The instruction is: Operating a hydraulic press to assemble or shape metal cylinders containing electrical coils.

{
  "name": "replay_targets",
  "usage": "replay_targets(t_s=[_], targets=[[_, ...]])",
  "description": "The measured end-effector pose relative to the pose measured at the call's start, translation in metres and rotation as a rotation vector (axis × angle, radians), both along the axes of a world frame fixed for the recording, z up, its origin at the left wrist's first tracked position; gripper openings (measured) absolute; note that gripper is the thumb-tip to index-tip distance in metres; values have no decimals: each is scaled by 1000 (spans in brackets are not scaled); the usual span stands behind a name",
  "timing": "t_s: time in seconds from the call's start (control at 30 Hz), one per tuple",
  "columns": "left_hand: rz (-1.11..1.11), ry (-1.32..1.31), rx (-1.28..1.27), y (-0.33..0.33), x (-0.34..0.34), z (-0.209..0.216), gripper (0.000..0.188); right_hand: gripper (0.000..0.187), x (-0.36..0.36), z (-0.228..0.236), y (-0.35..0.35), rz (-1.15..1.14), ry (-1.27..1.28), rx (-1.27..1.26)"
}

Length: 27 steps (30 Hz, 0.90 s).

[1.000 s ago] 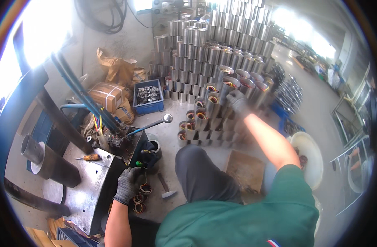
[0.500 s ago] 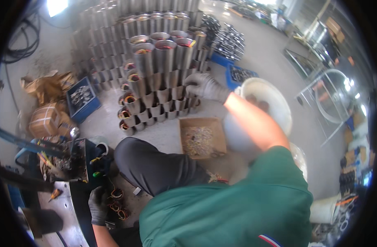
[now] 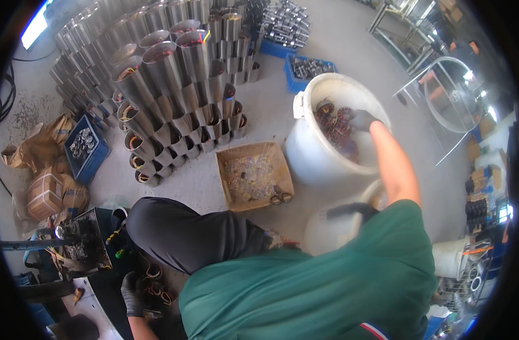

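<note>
My right hand (image 3: 362, 120), in a grey glove, reaches down inside a tall white bin (image 3: 300, 148). Its fingertips are at one of several round wire-wound parts (image 3: 334, 129) with reddish windings, which look like motor stators. Whether the fingers close on that part does not show clearly. Low on the left, my left hand (image 3: 132, 293), gloved too, stays beside the dark side of the workbench (image 3: 95, 300). Its fingers are dark and blend into the background. Close by lie small coils of coloured wire (image 3: 157, 290).
Stacked metal cylinders (image 3: 171, 93), some with coloured wires inside, rise ahead. A cardboard box (image 3: 254, 173) of small scraps holds scissors (image 3: 280, 195). Blue crates of metal parts (image 3: 85, 148) (image 3: 308, 72) stand left and beyond the bin. Wrapped cartons (image 3: 46, 195) sit at left.
My right hand has moved from beside the metal cylinders rightward into the white bin. The view has swung toward the right. My left hand has stayed beside the workbench.
</note>
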State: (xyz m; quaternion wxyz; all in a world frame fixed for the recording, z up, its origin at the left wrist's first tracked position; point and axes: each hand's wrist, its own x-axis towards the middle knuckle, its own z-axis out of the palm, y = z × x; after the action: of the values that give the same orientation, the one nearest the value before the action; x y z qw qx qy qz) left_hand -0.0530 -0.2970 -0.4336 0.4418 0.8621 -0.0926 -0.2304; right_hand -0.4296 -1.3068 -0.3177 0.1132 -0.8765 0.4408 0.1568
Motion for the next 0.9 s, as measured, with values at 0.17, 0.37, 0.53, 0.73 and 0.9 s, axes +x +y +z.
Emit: replay_targets(t_s=[0.17, 0.37, 0.53, 0.73, 0.9], targets=[[-95, -231, 199, -12, -12, 34, 26, 40, 52, 2, 31, 116, -254, 13], [-60, -221, 455, -43, -38, 75, 32, 39, 152, 36, 82, 335, -442, -192], [-118, -171, 579, 8, -67, 59, 43, 73, 154, -14, 65, 311, -270, -184], [333, 101, 498, 91, -97, -74, 48, 76, 174, 7, 55, 390, 209, -298], [629, 96, 580, 80, -118, -185, 59, 59, 278, 98, 240, 749, -465, 146]])
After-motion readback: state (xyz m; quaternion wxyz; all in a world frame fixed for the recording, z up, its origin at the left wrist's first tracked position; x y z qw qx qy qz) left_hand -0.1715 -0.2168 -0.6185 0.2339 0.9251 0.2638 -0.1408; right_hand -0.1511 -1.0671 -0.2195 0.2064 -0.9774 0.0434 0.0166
